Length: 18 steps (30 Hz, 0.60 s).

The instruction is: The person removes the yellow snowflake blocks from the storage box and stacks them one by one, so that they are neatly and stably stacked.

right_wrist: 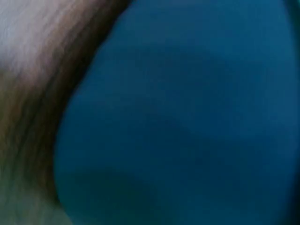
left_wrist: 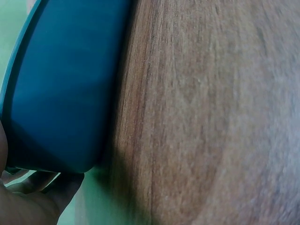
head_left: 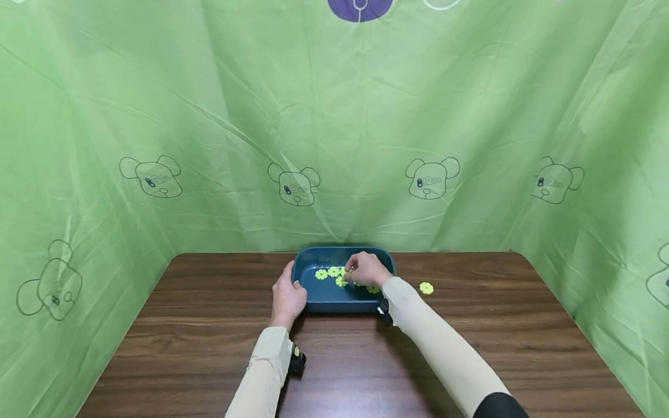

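Observation:
A dark blue rectangular tray [head_left: 340, 306] stands near the back of the wooden table, with several yellow flower-shaped discs [head_left: 321, 274] lying on its bottom. My left hand [head_left: 288, 297] grips the tray's left end; in the left wrist view, fingers [left_wrist: 65, 187] curl against the end of the blue wall [left_wrist: 61, 89]. Over the inside of the tray, my right hand [head_left: 368, 269] pinches a yellow disc between thumb and fingertips, partly hidden by the fingers. The right wrist view is filled by the tray's blurred outer wall [right_wrist: 178, 112], and the right hand is outside it.
One more yellow disc [head_left: 426, 288] lies on the table [head_left: 344, 374] to the right of the tray. A green curtain [head_left: 352, 118] with bear drawings hangs behind the table and along both sides. Dark wrist cameras [head_left: 297, 361] sit under both sleeves.

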{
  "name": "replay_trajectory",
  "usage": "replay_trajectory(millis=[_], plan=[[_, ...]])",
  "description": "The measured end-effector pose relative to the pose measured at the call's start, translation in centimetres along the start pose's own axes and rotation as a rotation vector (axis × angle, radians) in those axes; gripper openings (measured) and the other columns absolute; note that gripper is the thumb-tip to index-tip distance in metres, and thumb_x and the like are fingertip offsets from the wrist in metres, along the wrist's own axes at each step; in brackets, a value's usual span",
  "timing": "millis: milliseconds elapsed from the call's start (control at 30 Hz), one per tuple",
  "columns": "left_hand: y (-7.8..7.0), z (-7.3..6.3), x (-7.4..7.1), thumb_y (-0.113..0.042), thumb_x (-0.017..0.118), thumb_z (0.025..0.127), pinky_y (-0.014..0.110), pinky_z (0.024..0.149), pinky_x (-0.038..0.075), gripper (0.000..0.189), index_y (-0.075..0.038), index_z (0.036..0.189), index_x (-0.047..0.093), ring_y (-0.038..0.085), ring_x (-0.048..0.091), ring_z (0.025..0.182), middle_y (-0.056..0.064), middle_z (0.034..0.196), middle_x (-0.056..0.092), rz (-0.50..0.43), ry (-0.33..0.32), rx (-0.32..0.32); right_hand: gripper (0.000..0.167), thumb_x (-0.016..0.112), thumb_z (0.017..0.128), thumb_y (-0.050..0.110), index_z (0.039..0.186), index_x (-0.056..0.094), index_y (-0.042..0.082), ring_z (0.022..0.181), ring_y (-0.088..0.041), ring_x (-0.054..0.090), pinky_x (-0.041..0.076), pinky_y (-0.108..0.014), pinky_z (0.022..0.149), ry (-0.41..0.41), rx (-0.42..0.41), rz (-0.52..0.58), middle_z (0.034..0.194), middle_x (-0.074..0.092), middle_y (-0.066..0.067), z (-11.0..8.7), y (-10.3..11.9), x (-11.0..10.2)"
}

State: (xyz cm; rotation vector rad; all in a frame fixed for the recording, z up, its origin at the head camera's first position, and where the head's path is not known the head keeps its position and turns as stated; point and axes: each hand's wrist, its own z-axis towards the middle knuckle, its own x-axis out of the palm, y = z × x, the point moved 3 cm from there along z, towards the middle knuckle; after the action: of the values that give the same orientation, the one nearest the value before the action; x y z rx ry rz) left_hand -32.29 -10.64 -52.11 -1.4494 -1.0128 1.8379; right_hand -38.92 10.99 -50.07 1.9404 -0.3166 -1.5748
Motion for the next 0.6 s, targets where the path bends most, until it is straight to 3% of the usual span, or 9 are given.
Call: replay_trajectory(millis=[600], plan=[[0.2,0.1,0.1,0.0,0.047,0.095,0.053,0.112,0.042,0.058,-0.006,0.153,0.043,0.043,0.05,0.136,0.027,0.146,0.053,-0.011,-0.022,0.019,0.019,0.081,0.086,0.022,0.102,0.078,0.013,0.094,-0.019,0.067,0.056,-0.038,0.084,0.038,-0.055,-0.081,0.105,0.075,-0.003,1.3,0.0,1.9]])
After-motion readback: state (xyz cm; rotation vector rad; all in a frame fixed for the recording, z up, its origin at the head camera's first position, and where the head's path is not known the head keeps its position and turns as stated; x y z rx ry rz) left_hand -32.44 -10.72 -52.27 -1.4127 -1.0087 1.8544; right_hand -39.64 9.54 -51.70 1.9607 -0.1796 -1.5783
